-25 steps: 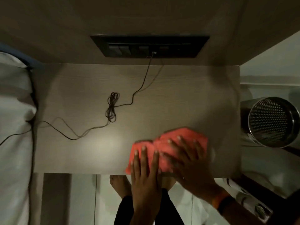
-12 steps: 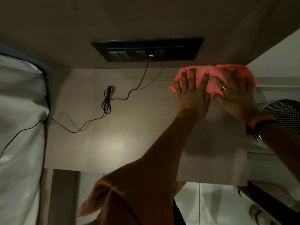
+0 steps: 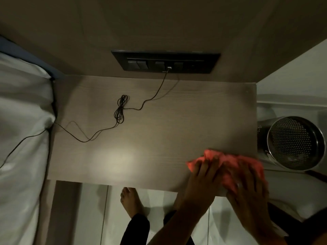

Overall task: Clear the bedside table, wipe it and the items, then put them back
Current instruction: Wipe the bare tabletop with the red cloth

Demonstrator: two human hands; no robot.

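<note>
1. Bottom centre of the frame: one bare foot [image 3: 130,200] on the pale tiled floor [image 3: 92,209], dark trouser legs [image 3: 136,228] just below it.
2. Lower right: left hand [image 3: 201,181] and right hand [image 3: 247,188] side by side, both laid palm-down on a red cloth [image 3: 228,165], fingers spread and pressing rather than clenched; edges blurred, so finer grip detail cannot be told.
3. Cloth bunched and lying at the near right corner of the bedside table [image 3: 159,135], partly over the table's front edge, just beside its right edge.
4. Right edge of the frame, beyond the table's side: a shiny perforated metal bin [image 3: 293,144], tilted in this view with its open mouth showing, apart from the cloth.
5. Centre left of the tabletop: a thin black cable [image 3: 120,110], part of it bundled in a loose coil, one end trailing off the left edge onto the white bedding [image 3: 23,129], well apart from the hands.
6. Lower centre of the tabletop: a soft patch of reflected light on otherwise bare wood grain.
7. Upper centre: cable's other end plugged into a black switch panel [image 3: 166,62] set in the brown wall [image 3: 159,23] behind the table.
8. Upper left: white bedding against a dark blue headboard edge [image 3: 26,52].
</note>
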